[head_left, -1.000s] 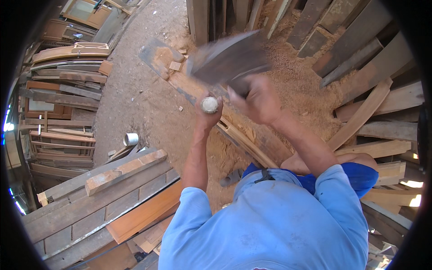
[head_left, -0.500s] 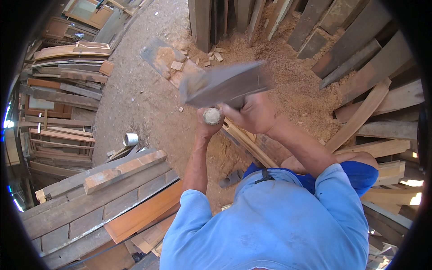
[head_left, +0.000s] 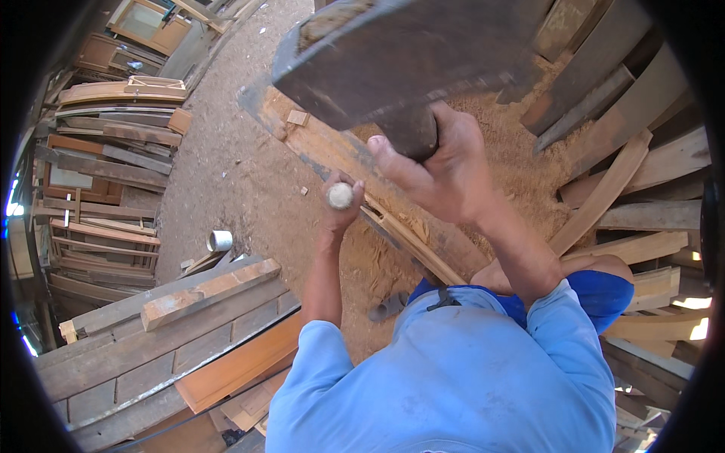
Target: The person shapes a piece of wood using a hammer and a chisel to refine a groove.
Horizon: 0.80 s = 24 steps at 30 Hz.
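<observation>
My right hand (head_left: 457,170) is closed round the short handle of a large dark wooden mallet (head_left: 408,68), raised high and looming big in the view. Below and left of it, my left hand (head_left: 341,219) grips a chisel upright. Only the chisel's round, pale handle end (head_left: 340,195) faces up; its blade is hidden beneath the hand. Under that hand runs a narrow strip of wood (head_left: 415,245) with a slot cut in it. The strip lies along a wider, dusty board (head_left: 321,143) on the ground, running back toward my legs.
A small wood block (head_left: 297,118) sits on the board's far part. Sawdust (head_left: 513,181) covers the ground to the right, bordered by leaning planks (head_left: 581,113). Stacked timber (head_left: 204,291) and a white cup-like container (head_left: 220,241) are at left, with wooden frames (head_left: 106,166) beyond.
My right hand has lifted the mallet up and away from the chisel. My left hand has shifted slightly left, still holding the chisel, and more of the slotted strip shows.
</observation>
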### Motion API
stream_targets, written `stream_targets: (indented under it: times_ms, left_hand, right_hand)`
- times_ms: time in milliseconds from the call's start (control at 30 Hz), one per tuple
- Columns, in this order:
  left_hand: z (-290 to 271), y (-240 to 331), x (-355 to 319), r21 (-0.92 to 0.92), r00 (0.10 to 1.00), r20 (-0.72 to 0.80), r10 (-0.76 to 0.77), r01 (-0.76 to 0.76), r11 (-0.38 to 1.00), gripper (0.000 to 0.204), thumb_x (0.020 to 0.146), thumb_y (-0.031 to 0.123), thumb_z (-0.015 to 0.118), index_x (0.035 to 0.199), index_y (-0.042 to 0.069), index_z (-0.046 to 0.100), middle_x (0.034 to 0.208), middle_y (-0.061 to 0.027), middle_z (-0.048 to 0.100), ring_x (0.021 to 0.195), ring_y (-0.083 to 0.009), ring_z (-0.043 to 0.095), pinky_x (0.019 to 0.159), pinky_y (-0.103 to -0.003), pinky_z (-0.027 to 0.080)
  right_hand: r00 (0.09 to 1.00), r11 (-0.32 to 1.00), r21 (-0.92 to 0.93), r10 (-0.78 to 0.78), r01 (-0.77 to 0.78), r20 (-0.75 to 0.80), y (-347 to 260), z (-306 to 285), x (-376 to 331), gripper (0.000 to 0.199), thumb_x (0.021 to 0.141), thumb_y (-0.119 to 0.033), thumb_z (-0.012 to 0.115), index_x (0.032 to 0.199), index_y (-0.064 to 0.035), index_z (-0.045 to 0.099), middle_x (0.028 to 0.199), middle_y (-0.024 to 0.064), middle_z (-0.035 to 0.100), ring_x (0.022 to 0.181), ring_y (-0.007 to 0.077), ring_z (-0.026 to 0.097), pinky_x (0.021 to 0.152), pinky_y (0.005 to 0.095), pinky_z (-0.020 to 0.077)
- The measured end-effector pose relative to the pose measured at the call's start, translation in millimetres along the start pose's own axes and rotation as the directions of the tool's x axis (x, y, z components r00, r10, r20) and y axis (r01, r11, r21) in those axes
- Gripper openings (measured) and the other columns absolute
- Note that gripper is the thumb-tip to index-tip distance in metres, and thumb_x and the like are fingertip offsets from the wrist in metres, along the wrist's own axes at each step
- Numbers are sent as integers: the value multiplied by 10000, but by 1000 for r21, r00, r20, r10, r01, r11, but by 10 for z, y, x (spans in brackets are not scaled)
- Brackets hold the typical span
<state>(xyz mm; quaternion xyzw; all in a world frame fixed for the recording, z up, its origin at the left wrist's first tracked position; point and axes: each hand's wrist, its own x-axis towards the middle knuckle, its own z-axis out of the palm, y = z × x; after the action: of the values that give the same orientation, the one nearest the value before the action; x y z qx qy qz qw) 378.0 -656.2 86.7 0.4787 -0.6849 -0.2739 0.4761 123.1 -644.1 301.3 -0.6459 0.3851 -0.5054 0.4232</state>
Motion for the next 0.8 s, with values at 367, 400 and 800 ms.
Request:
stream_targets:
  times_ms: [367, 400, 800]
  left_hand:
    - [186, -89, -383, 237, 909, 235, -345, 291, 927, 358, 808, 162, 783, 1130, 87, 646, 1108, -106, 675, 1006, -294, 650, 924, -414, 501]
    - [206, -77, -393, 180, 892, 249, -378, 341, 923, 371, 808, 171, 785, 1142, 89, 644, 1112, -104, 677, 1018, -294, 653, 929, -417, 500]
    - [146, -347, -255, 216, 1000, 4, -14, 13, 976, 409, 830, 142, 754, 1211, 47, 639, 1108, -139, 663, 1087, -333, 617, 972, -438, 484]
  right_hand:
    - [855, 739, -674, 345, 7, 388, 795, 182, -397, 338, 785, -203, 721, 1089, -75, 644, 777, 200, 684, 783, 423, 687, 687, 522, 534]
    - [873, 772, -635, 325, -24, 363, 745, 172, -393, 342, 782, -204, 725, 1085, -72, 639, 781, 198, 685, 782, 421, 686, 687, 517, 536]
    - [820, 772, -627, 421, -100, 388, 1025, 217, -531, 381, 770, -144, 688, 1131, -29, 650, 831, 207, 700, 765, 334, 706, 708, 430, 552]
